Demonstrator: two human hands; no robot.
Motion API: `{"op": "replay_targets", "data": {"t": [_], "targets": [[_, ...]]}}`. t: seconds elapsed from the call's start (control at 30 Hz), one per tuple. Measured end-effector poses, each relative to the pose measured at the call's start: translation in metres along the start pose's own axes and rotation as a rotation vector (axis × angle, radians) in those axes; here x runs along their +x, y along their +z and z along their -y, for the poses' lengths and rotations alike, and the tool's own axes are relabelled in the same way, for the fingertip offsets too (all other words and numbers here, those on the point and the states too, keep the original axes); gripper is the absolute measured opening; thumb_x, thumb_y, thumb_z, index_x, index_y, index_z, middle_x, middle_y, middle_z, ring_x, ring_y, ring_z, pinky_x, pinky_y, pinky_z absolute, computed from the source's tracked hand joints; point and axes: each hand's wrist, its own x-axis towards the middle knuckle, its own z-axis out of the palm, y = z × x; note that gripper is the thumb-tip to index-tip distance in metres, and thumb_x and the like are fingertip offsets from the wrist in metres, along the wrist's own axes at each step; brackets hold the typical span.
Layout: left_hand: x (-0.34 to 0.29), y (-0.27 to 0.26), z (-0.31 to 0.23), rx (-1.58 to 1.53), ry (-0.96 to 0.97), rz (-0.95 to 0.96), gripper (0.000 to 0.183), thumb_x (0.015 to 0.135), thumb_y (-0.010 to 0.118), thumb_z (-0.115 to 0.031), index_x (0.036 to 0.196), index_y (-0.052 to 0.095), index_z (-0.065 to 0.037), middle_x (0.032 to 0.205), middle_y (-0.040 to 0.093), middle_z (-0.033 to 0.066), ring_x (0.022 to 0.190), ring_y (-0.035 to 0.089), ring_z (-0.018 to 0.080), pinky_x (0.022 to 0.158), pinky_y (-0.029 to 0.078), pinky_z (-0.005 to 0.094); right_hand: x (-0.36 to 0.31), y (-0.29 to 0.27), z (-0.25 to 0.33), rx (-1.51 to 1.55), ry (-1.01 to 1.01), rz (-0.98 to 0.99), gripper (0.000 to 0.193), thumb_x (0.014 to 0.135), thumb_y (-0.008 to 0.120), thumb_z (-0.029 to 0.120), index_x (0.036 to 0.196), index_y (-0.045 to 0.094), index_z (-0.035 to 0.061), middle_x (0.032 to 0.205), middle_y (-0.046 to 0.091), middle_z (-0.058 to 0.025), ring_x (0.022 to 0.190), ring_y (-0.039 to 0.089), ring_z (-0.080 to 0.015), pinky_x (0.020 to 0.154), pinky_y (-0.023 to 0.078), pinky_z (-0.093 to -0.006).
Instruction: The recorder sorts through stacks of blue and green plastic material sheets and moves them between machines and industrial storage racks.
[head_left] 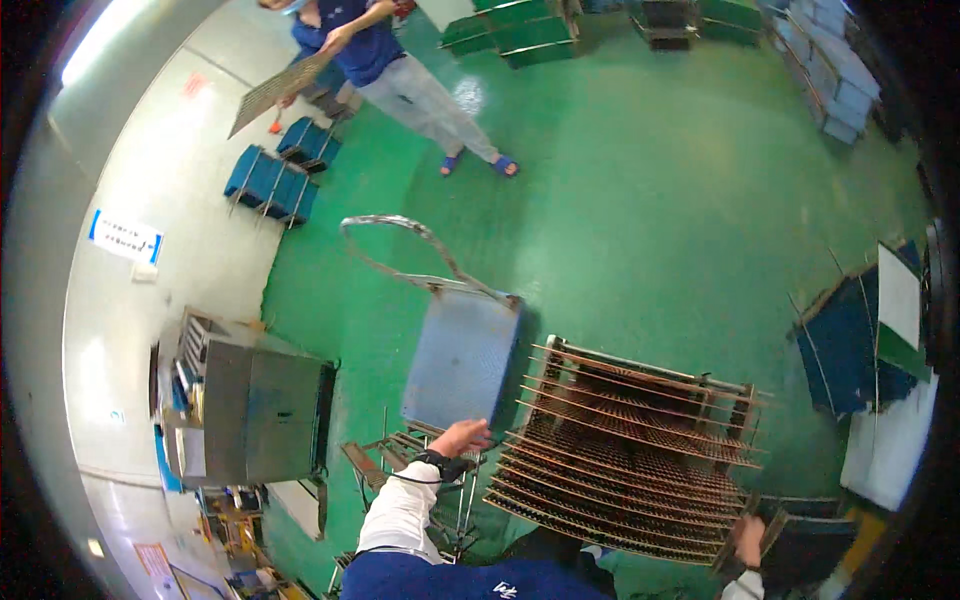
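A rack of brown perforated trays (620, 480) stands low in front of me, its thin trays stacked in slots with wider gaps toward the far end. My left hand (462, 438) is held out just left of the rack, fingers loosely extended and nothing visible in them. At the rack's near right corner, my right hand (747, 540) has its fingers bent close to the tray ends. Whatever it may grip there is too small to make out. Beyond my left hand lies a blue flatbed cart (462, 355) with a curved metal handle (425, 235).
Left of me are a metal cabinet (265, 415) and a metal-frame stand (400, 460). At the far left, another person (385, 60) holds a flat perforated tray (275, 92) near blue bins (268, 185). Dark blue bins (860, 340) stand right, on green floor (660, 200).
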Motion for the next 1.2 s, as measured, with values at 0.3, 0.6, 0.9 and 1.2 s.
{"op": "replay_targets", "data": {"t": [0.3, 0.6, 0.9, 1.2], "targets": [[-0.037, 0.011, 0.189, -0.083, -0.244, 0.134, 0.046, 0.083, 0.054, -0.041, 0.106, 0.052, -0.002, 0.098, 0.057, 0.0094, 0.078, 0.058, 0.0206, 0.065, 0.049, 0.0316, -0.13, 0.022, -0.124, -0.146, 0.166, 0.422, 0.023, 0.081, 0.06, 0.023, 0.097, 0.056, 0.0079, 0.07, 0.059, -0.0067, 0.055, 0.053, -0.0162, 0.047, 0.043, -0.0295], [-0.072, 0.11, 0.22, 0.888, 0.514, 0.731, 0.046, 0.076, 0.064, -0.026, 0.116, 0.05, -0.007, 0.116, 0.05, 0.0132, 0.102, 0.052, 0.0282, 0.082, 0.044, 0.035, -0.132, 0.11, -0.167, -1.309, -0.711, 0.671, 0.024, 0.072, 0.058, 0.023, 0.088, 0.062, 0.0066, 0.079, 0.063, -0.0174, 0.075, 0.062, -0.0288, 0.059, 0.05, -0.042], [-0.131, 0.265, 0.273, 0.69, -0.194, 0.457, 0.043, 0.087, 0.048, -0.031, 0.126, 0.04, -0.013, 0.09, 0.053, -0.0002, 0.068, 0.053, 0.0131, 0.062, 0.047, 0.0298, -0.2, -0.042, -0.218, 0.273, 0.064, 0.142, 0.023, 0.077, 0.056, 0.024, 0.081, 0.061, 0.0021, 0.064, 0.061, -0.0049, 0.053, 0.056, -0.0131, 0.045, 0.043, -0.0269], [-0.122, 0.341, 0.297, 1.223, 0.367, 0.847, 0.045, 0.087, 0.044, -0.042, 0.111, 0.052, -0.005, 0.085, 0.058, 0.004, 0.06, 0.051, 0.0141, 0.054, 0.045, 0.0282, -0.238, -0.121, -0.533, 1.39, 0.402, 0.715, 0.015, 0.077, 0.054, 0.019, 0.067, 0.051, 0.0074, 0.055, 0.048, -0.0016, 0.044, 0.044, -0.0144, 0.037, 0.028, -0.0292]]}}
